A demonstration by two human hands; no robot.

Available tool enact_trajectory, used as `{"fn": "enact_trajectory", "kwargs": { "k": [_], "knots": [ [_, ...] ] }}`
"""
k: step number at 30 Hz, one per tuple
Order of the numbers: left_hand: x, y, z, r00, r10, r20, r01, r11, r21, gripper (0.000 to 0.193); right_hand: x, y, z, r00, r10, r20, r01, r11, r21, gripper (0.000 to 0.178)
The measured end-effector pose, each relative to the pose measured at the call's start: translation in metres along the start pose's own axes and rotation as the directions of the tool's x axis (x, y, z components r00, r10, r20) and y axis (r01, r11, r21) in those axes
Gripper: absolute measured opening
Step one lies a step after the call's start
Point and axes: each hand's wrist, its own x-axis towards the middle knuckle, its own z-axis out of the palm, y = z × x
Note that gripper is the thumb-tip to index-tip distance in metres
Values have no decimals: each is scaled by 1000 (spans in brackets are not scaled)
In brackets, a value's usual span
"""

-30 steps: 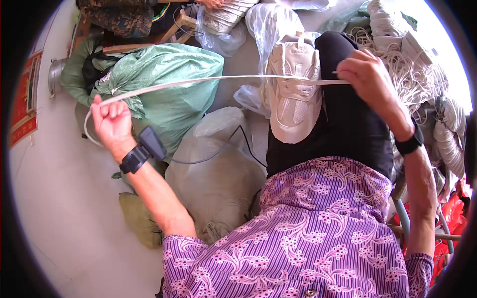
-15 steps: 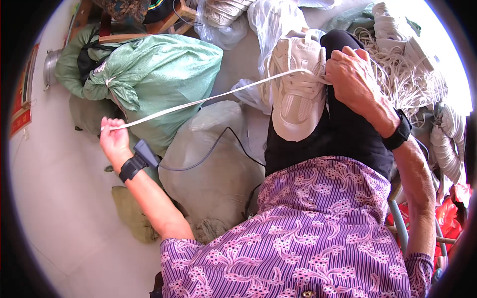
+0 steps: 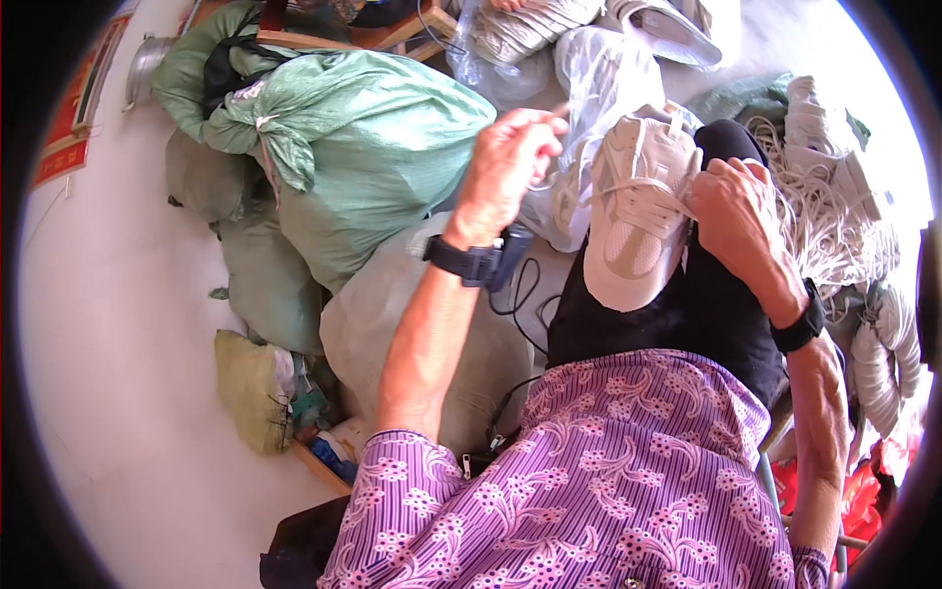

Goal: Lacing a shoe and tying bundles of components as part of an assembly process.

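Observation:
A beige-and-white sneaker [image 3: 643, 211] rests on my black-trousered lap, toe toward me. Its flat, pale shoelace [image 3: 638, 185] crosses over the tongue and runs to the right side of the shoe. There my right hand [image 3: 741, 221] is closed, pinching the lace close to the sneaker's edge. My left hand [image 3: 510, 172] is raised to the left of the sneaker, apart from it, thumb and fingers pressed together. Whatever is between those fingertips is too small to make out. Both wrists wear black straps.
A tied green woven sack [image 3: 383, 147] and a pale full sack [image 3: 422, 324] stand at the left. Clear plastic bags [image 3: 608, 74] lie beyond the sneaker. At the right is a heap of white laces [image 3: 834, 216]. A black cable [image 3: 520, 309] trails near my lap.
My left hand has swung from the far left toward the sneaker; the lace stretched taut to it is no longer stretched out. My right hand stays beside the shoe. The view has shifted.

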Motion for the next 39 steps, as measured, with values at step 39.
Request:
{"fn": "enact_trajectory", "kwargs": {
  "k": [39],
  "knots": [
    [13,-36,60,843,489,224,-452,418,788,15,-2,9,8,978,-130,-164,146,985,91,5]
  ]
}}
